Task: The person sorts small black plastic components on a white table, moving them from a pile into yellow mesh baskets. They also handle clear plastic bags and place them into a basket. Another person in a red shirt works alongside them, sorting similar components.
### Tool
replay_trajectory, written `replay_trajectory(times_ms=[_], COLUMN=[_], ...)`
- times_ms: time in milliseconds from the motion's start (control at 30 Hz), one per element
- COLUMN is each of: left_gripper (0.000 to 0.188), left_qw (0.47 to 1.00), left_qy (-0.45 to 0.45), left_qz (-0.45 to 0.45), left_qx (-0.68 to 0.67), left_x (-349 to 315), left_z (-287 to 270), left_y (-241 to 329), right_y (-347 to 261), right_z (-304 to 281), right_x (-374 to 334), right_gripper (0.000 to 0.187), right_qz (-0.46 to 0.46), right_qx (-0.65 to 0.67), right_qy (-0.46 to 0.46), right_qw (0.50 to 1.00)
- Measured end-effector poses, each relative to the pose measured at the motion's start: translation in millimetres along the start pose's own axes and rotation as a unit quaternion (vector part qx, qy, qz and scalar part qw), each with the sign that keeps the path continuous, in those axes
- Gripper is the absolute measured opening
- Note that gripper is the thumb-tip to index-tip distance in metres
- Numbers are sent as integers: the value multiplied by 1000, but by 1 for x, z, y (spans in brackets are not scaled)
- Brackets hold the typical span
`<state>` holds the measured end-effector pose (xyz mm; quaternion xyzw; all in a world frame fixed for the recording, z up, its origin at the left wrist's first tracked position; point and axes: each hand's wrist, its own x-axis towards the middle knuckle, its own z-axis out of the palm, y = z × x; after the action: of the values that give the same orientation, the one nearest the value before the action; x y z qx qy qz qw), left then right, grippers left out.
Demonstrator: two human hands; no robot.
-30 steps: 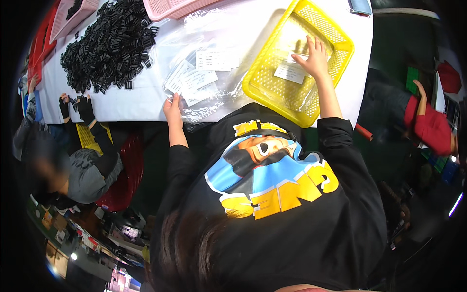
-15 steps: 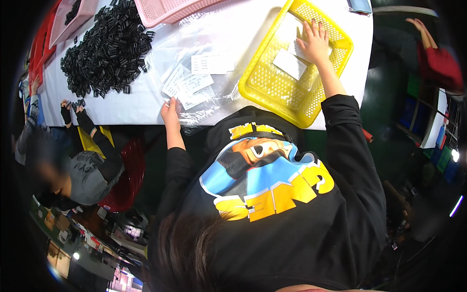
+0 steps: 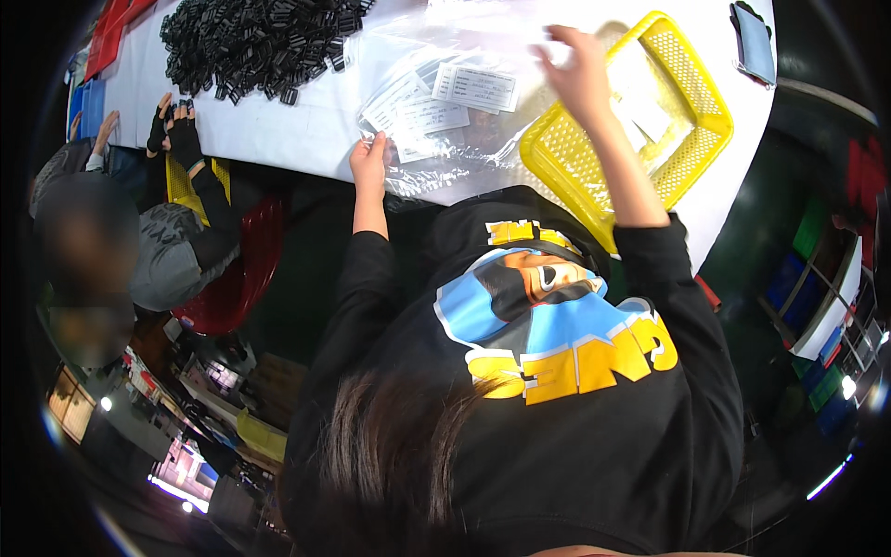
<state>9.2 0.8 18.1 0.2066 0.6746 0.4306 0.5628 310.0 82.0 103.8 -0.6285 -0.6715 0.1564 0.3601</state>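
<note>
My left hand (image 3: 368, 165) is closed on the near left edge of a large clear plastic bag (image 3: 492, 148), its thumb on top. Several small white printed labels (image 3: 432, 116) lie overlapping at the bag; I cannot tell whether they are inside or beneath the film. My right hand (image 3: 580, 82) hovers between the bag and a yellow perforated basket (image 3: 557, 153). Its fingers are apart, slightly blurred, with nothing visible in them. White cards (image 3: 645, 119) and clear film rest in the basket, partly hidden by my right forearm.
A big heap of small black plastic buckles (image 3: 260, 42) covers the table's far left. Left of me a co-worker in black fingerless gloves (image 3: 186, 139) handles things at the edge. A blue-grey pouch (image 3: 754, 45) lies at the far right corner. A red chair (image 3: 237, 278) stands at left.
My right hand has lifted out of the yellow basket and moved left toward the bag. My left hand stays at the bag's edge. The view has shifted, and the pink baskets are out of sight.
</note>
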Motion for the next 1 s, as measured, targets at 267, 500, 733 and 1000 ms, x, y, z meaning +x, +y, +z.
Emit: replay_trajectory(times_ms=[267,500,733,1000], left_gripper=[12,11,12,11], left_qw=[999,998,998,999], left_qy=[-1,-4,-10,-18], left_qz=[46,63,51,38], left_qx=[-5,3,-26,21], left_x=[6,8,6,9], left_z=[-3,-4,0,-7], left_y=[-15,-15,-10,-15], right_y=[5,48,50,30], right_z=[66,85,45,-125], right_x=[23,20,29,-7], right_gripper=[86,53,18,17], right_qz=[437,511,335,226], right_qx=[-223,-80,66,351], right_qy=[-146,-20,-27,277], right_qw=[859,856,940,865])
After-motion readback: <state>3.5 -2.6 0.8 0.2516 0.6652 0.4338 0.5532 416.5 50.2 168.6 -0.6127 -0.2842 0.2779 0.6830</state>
